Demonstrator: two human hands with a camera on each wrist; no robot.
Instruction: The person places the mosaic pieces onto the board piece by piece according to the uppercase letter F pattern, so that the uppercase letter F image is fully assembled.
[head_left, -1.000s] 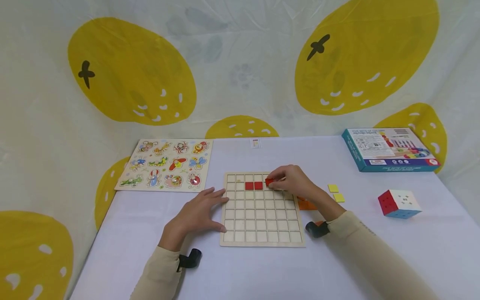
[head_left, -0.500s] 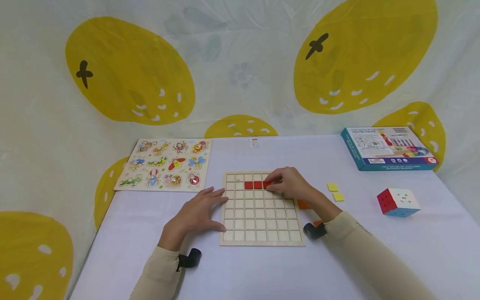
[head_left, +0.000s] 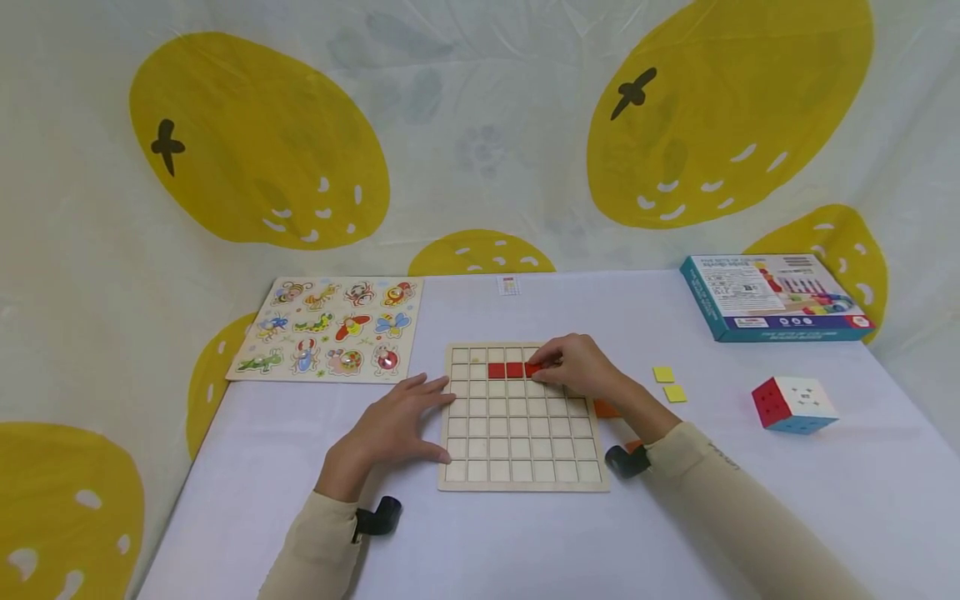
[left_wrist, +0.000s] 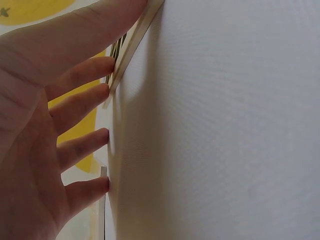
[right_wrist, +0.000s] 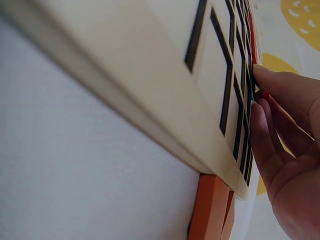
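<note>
A wooden grid board (head_left: 498, 448) lies flat on the white table in front of me. Two red square tiles (head_left: 497, 370) fill neighbouring cells in its second row from the far side. Directly right of them, my right hand (head_left: 582, 367) pinches a third red tile (head_left: 531, 369) between thumb and fingers, down at a cell of that row; the fingers partly cover it. In the right wrist view, the fingertips (right_wrist: 257, 70) are close against the grid. My left hand (head_left: 393, 423) has spread, straight fingers, with thumb and fingertips at the board's left edge.
Orange pieces (head_left: 606, 408) lie by the board's right side, partly under the right forearm. Two yellow tiles (head_left: 663, 374), a puzzle cube (head_left: 795, 404) and a boxed toy (head_left: 776, 296) are farther right. An insect puzzle (head_left: 322, 329) lies back left, a small card (head_left: 508, 286) behind.
The right hand has brought the red tile slightly left and down, beside the other two red tiles. During the last half second it barely moves. The left hand stays in place.
</note>
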